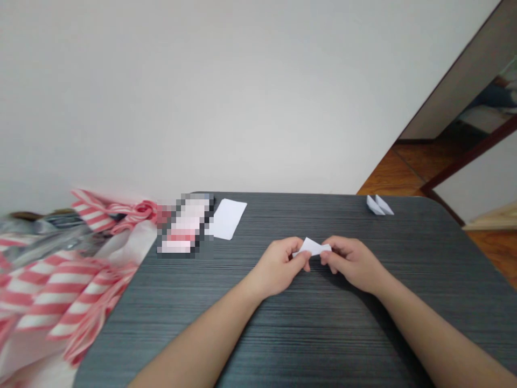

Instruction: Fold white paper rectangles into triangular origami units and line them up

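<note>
Bare forearms [202,339] reach up from the lower edge of the head view across the dark surface [299,339]. Slightly right of centre in the lower half, the left hand [278,268] and right hand [356,264] each have fingers closed on one end of a small folded white paper [310,247]. Thin paper probably wants a light, even pinch, edges aligned before creasing; squeezing could buckle it.
</note>
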A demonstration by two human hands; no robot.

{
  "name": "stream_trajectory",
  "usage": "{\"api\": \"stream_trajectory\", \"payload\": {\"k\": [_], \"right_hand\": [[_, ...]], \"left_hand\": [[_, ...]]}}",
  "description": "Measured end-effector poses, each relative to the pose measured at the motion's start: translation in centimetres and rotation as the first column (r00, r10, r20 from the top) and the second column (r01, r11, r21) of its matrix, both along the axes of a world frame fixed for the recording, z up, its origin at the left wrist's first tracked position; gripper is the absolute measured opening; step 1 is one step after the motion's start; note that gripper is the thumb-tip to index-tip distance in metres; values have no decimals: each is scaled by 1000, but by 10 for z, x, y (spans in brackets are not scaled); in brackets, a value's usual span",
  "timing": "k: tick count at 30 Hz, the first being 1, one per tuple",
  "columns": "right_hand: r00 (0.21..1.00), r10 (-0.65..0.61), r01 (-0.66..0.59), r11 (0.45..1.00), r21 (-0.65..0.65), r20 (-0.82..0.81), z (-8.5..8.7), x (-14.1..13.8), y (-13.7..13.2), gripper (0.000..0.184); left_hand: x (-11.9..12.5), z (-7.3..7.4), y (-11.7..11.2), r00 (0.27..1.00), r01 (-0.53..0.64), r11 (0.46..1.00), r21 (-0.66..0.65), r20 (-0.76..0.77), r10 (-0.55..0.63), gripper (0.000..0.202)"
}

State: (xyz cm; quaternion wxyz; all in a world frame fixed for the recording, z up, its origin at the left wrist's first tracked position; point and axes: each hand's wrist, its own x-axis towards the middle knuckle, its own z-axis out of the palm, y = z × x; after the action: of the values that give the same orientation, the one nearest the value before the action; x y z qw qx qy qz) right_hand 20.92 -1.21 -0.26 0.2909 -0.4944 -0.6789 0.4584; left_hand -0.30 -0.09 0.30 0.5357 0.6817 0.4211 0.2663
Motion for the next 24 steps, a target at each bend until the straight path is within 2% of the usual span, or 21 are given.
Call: {"api": "stream_trajectory", "payload": {"k": [4,8,12,17,24], "right_hand": [[997,13,-16,999,-46,-72,2,-2,-1,12],[999,38,-38,999,-35,-9,3,-1,-1,21],[1000,-21,21,999,-25,8,-1,-1,0,25],[1000,-21,21,1000,-6,17,0,-3,0,24],[999,32,-29,998,-56,37,2,-7,1,20]], "left_hand": [[-1,-1,1,999,21,999,26,45,-22,23],[-2,-1,1,999,23,999,44,46,-25,22],[-2,-1,1,998,30,999,30,54,-32,25],[-2,-3,2,999,31,998,61,-22,-30,29],[-4,-8,3,996,69,990,120,-69,-61,27]]}}
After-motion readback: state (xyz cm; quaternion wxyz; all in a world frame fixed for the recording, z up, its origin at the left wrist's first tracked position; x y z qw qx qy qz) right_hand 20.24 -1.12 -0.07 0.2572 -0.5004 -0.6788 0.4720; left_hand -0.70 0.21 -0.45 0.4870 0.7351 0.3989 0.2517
